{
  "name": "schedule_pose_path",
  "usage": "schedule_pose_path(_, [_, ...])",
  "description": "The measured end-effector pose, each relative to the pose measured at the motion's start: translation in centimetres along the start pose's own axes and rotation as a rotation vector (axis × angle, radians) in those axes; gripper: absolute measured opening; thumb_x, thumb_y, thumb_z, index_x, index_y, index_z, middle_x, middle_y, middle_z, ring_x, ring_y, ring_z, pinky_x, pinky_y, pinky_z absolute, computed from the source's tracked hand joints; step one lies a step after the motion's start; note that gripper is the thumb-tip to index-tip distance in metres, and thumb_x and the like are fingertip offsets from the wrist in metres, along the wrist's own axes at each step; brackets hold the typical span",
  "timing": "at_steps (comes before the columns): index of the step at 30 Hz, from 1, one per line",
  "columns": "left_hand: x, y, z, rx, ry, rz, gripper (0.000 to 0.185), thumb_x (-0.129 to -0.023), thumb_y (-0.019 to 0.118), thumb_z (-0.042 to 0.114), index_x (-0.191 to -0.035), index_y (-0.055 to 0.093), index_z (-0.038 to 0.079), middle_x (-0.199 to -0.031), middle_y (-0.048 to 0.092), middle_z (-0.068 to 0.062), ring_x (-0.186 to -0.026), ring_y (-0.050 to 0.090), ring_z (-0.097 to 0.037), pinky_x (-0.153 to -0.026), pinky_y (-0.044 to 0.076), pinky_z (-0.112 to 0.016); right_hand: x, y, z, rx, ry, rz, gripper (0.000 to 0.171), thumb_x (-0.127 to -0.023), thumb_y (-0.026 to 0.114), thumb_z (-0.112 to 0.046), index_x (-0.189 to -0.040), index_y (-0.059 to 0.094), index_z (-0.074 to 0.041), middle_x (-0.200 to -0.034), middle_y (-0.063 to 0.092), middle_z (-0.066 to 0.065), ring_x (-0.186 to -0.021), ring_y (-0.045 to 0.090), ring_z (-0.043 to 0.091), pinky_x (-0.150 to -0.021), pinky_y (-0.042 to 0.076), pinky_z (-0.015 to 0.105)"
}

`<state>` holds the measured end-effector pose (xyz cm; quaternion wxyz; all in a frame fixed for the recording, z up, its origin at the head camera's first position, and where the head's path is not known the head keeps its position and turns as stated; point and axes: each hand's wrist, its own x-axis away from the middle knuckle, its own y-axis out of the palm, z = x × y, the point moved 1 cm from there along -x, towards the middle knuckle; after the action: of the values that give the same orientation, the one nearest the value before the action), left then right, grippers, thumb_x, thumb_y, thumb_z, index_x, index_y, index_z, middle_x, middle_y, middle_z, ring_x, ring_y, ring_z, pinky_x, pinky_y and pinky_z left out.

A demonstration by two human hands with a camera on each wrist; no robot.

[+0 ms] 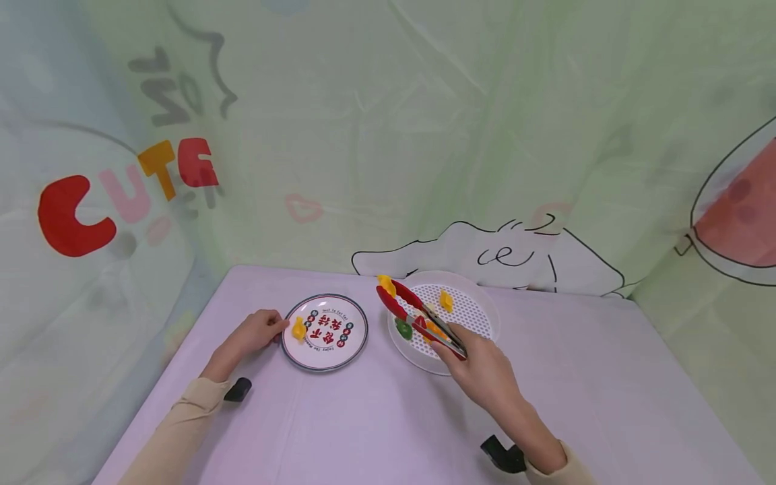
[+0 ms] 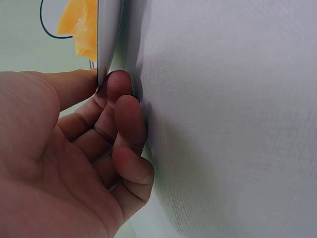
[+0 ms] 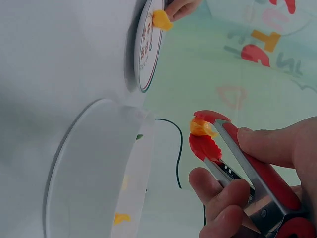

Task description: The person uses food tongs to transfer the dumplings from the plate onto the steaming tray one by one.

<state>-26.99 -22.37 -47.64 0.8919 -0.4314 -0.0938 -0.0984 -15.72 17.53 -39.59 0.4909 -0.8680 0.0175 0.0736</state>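
Note:
My right hand grips a pair of red-tipped metal tongs. Between the tong tips is a small yellow piece, shaped like a wrapped candy, held up in the air over the left rim of a white perforated basket. With thumb and fingertips, my left hand pinches the left rim of a round plate printed with red characters. Another yellow piece lies on that plate near my left fingers. Inside the basket are a yellow piece, a green piece and others partly hidden by the tongs.
Plate and basket stand side by side on a table with a pale lilac cloth. A printed curtain hangs behind the table and along its sides. Black straps show near both wrists, one a black band by the right forearm.

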Motion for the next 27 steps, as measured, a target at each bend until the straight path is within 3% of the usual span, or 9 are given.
schedule_pose_path(7, [0.3,0.1,0.2,-0.002,-0.007,0.005,0.023,-0.103,0.058,0.025,-0.093,0.061,0.005,-0.077,0.058,-0.006,-0.072,0.051,-0.018,-0.064,0.042,-0.027,0.7,-0.7,1.7,0.027,0.030,0.006,0.060,-0.094,0.068,-0.041,-0.136,0.058,0.001,-0.123,0.068,0.023,-0.097,0.068,0.031,-0.078,0.057,0.045])
schedule_pose_path(15, [-0.2,0.1,0.0,-0.006,-0.006,-0.003,0.023,-0.103,0.058,0.026,-0.094,0.062,0.005,-0.078,0.058,-0.005,-0.073,0.051,-0.018,-0.064,0.042,-0.026,1.1,-1.2,3.6,0.030,0.090,-0.004,0.057,-0.094,0.070,-0.037,-0.134,0.059,0.002,-0.114,0.070,0.022,-0.075,0.056,0.022,-0.059,0.046,0.026])
schedule_pose_path(27, [-0.1,0.1,-0.1,-0.002,0.005,0.008,0.023,-0.103,0.058,0.026,-0.094,0.062,0.005,-0.077,0.058,-0.006,-0.073,0.051,-0.018,-0.064,0.042,-0.027,1.3,-1.3,4.8,0.029,0.116,-0.004,0.058,-0.093,0.070,-0.037,-0.133,0.059,0.003,-0.111,0.070,0.022,-0.073,0.056,0.022,-0.057,0.045,0.028])
